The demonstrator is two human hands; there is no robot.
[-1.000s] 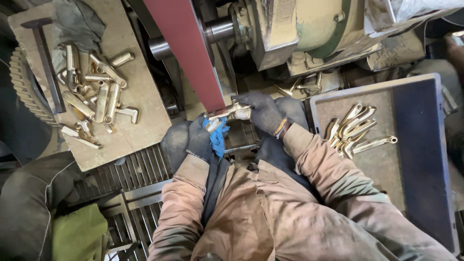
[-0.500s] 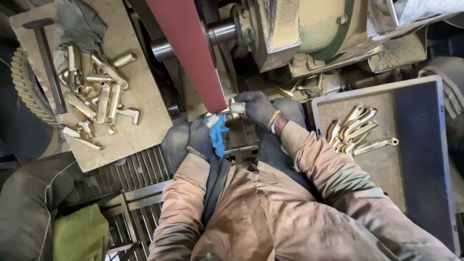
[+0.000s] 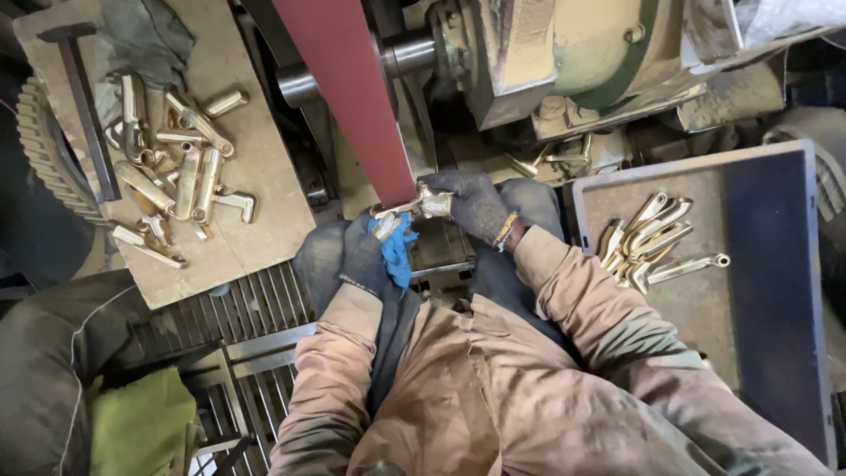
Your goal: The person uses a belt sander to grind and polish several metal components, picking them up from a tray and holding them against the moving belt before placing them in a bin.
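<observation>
workshop bench | left hand (image 3: 366, 251), right hand (image 3: 471, 203) clamped on brass fitting (image 3: 414, 207) | belt (image 3: 352, 97) edge

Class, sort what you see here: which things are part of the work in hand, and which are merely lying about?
In use: left hand, right hand, brass part, red sanding belt, blue cloth.

Lying about: hammer, brass pieces on board, brass pieces in tray, green cloth.

- No labels, signs or screens show anywhere in the view.
- No packages either: only bare metal parts, a board and an open tray.
</observation>
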